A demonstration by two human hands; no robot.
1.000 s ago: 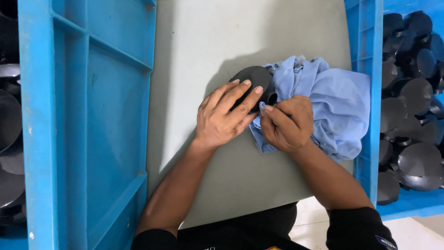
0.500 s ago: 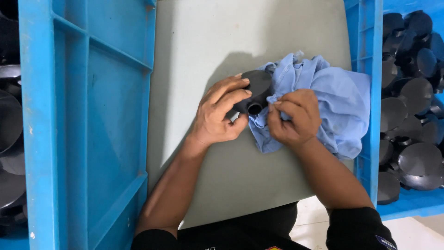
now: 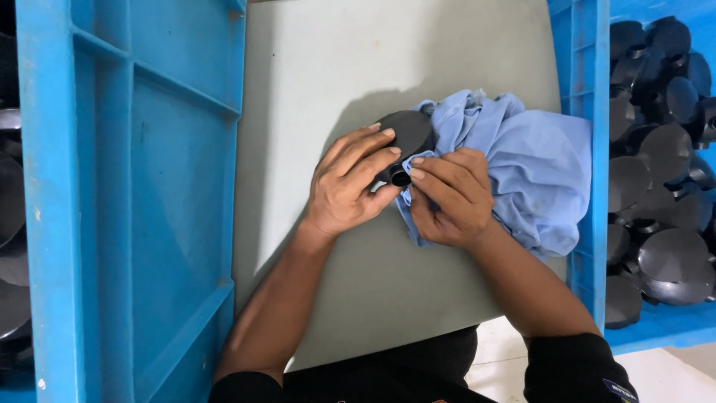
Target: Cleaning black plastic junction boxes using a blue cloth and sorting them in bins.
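The black plastic part (image 3: 406,142), a round disc with a short tube socket at its near edge, sits just above the middle of the grey desk (image 3: 313,75), gripped in the left hand (image 3: 350,183) and touching the light blue cloth (image 3: 522,164) bunched to its right. It looks stiff, light and smooth, so it probably slides easily under the cloth; taking it by the disc rim and the tube, as here, seems the surest hold, and it does not look fragile. The cloth is soft and limp and will bunch wherever it is pinched. The left hand curls over the disc from the left, fingers spread across its top and the thumb tucked under near the tube, the forearm running in from the near left. The right hand (image 3: 447,198) is clenched on a fold of the cloth, fingertips pressed against the tube's mouth, wrist bent inward, the forearm coming from the near right in a dark sleeve. On the right a blue crate (image 3: 589,112) holds many more black parts (image 3: 656,194); on the left stands another blue crate (image 3: 134,186)
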